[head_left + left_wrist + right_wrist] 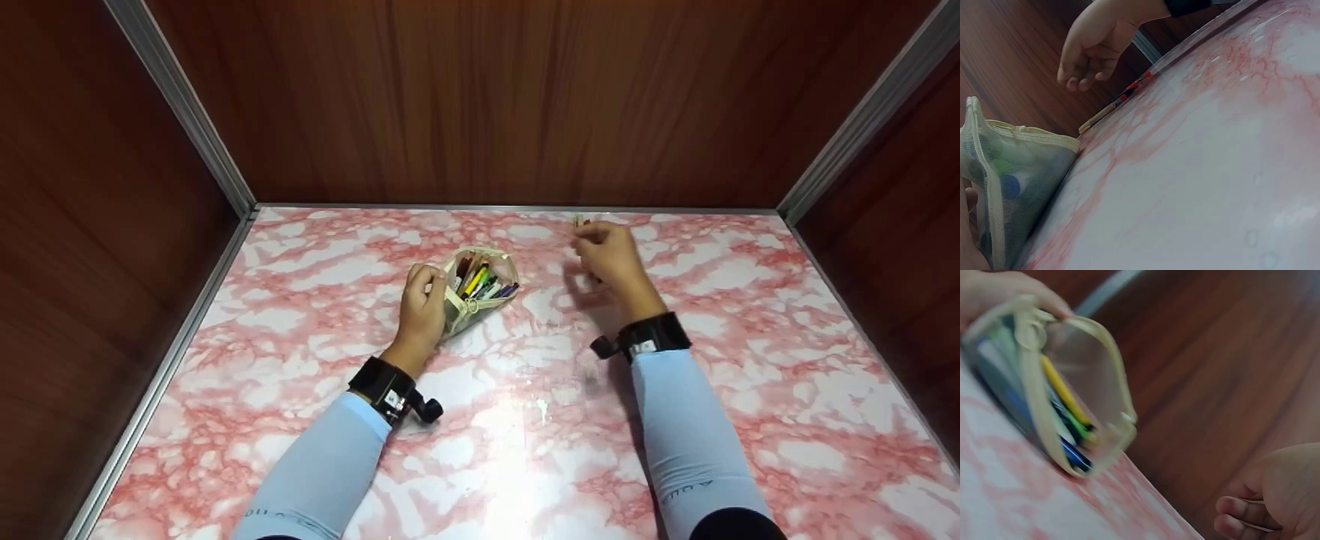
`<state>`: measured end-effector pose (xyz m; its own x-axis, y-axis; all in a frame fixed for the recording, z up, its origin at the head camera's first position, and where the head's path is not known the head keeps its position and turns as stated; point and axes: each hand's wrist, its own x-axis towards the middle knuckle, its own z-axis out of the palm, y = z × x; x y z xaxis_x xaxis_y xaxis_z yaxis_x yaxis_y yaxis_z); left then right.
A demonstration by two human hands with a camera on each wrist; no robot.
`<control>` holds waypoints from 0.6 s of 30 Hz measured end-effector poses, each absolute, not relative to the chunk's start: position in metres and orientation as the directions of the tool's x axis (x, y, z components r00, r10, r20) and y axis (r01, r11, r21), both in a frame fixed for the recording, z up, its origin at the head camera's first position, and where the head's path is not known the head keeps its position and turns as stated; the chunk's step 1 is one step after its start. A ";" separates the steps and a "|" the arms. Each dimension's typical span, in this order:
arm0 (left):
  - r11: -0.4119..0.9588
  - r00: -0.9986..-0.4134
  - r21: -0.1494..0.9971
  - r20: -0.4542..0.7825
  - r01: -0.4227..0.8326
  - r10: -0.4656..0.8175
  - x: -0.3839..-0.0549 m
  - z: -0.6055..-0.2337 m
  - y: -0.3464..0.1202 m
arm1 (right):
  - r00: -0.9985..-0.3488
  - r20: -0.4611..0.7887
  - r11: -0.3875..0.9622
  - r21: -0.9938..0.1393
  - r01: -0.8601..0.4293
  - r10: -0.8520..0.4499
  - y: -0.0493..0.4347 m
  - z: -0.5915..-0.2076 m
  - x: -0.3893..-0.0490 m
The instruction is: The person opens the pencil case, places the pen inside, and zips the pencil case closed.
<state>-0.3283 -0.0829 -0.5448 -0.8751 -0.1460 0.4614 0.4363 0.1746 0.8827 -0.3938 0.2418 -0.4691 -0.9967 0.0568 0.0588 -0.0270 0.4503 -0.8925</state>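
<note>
My left hand [424,304] grips the left edge of a cream-trimmed mesh pencil pouch [455,320], which stands with its mouth unzipped. Several pens [475,280] in yellow, green, white and purple poke up inside it, and they also show in the right wrist view. Over the back of the table hovers my right hand [609,255], fingers loosely bent, with nothing seen in them. Just beyond and below that hand lie a couple of slim pens or pencils [1107,109], tan with red and black ends. In the head view the fingers mostly hide them.
The table [525,450] has a red-and-white marbled top. Dark wood panels [480,97] with metal edging enclose it at the back and both sides. A back strip [420,206] runs close behind the loose pens.
</note>
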 end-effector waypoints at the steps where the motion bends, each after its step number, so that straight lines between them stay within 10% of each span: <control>1: 0.175 -0.877 0.884 0.459 0.434 -0.144 -0.328 -0.545 -0.083 | -0.995 0.057 0.453 -0.891 -0.015 0.079 0.248 -0.469 -0.395; 18: 0.153 -0.879 0.892 0.448 0.426 -0.165 -0.327 -0.546 -0.082 | -0.971 0.152 0.623 -0.783 -0.004 0.184 0.299 -0.489 -0.392</control>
<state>-0.3272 -0.0817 -0.5456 -0.8788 -0.1649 0.4478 0.4258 0.1526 0.8919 -0.3921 0.2987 -0.4889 -0.9712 0.1840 0.1516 -0.0043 0.6225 -0.7826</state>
